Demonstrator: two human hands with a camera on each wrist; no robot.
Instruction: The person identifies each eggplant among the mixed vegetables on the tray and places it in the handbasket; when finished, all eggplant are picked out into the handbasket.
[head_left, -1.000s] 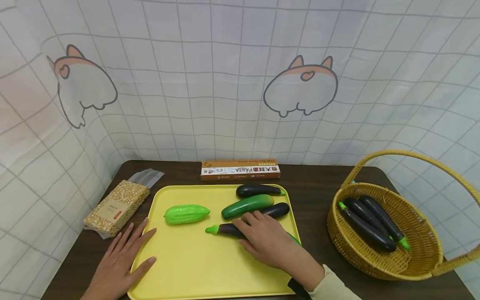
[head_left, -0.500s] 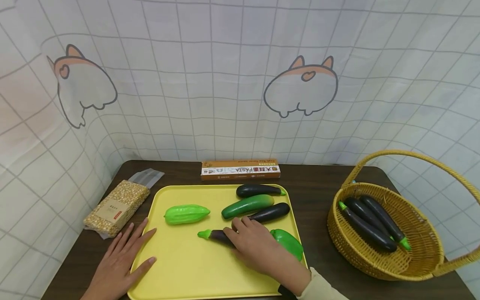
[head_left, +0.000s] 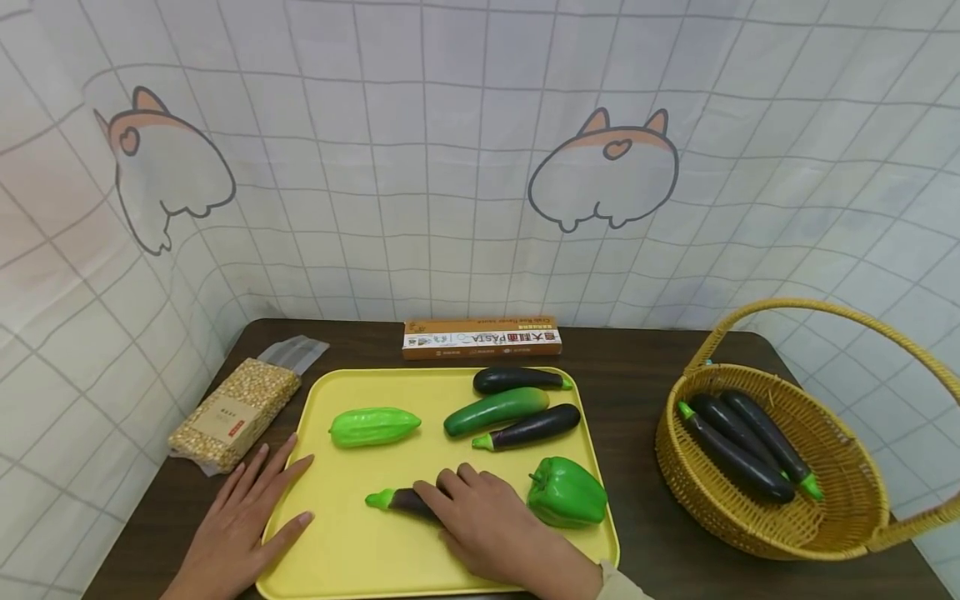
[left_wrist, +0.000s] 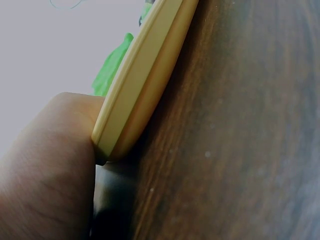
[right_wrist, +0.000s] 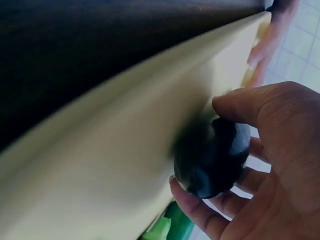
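My right hand (head_left: 483,517) grips a dark purple eggplant (head_left: 408,502) low over the front middle of the yellow tray (head_left: 330,533). The eggplant's green stem end points left, and the palm covers its other end in the head view. Seen from the right wrist, thumb and fingers curl round the rounded dark end of the eggplant (right_wrist: 212,160). My left hand (head_left: 240,521) lies with spread, straight fingers over the tray's left rim. A green bell pepper (head_left: 567,493) sits right of my right hand. Behind it lie two more eggplants (head_left: 536,427) and a green cucumber-like vegetable (head_left: 497,412).
A light green ridged gourd (head_left: 373,427) lies at the tray's back left. On the right stands a wicker basket (head_left: 675,475) with a tall handle, holding several eggplants (head_left: 738,458). A bag of corn kernels (head_left: 236,412) lies left; a pasta box (head_left: 482,338) stands behind the tray.
My right hand has drawn the eggplant left and toward the front of the tray, uncovering the bell pepper and the eggplant behind. The left hand has stayed in place.
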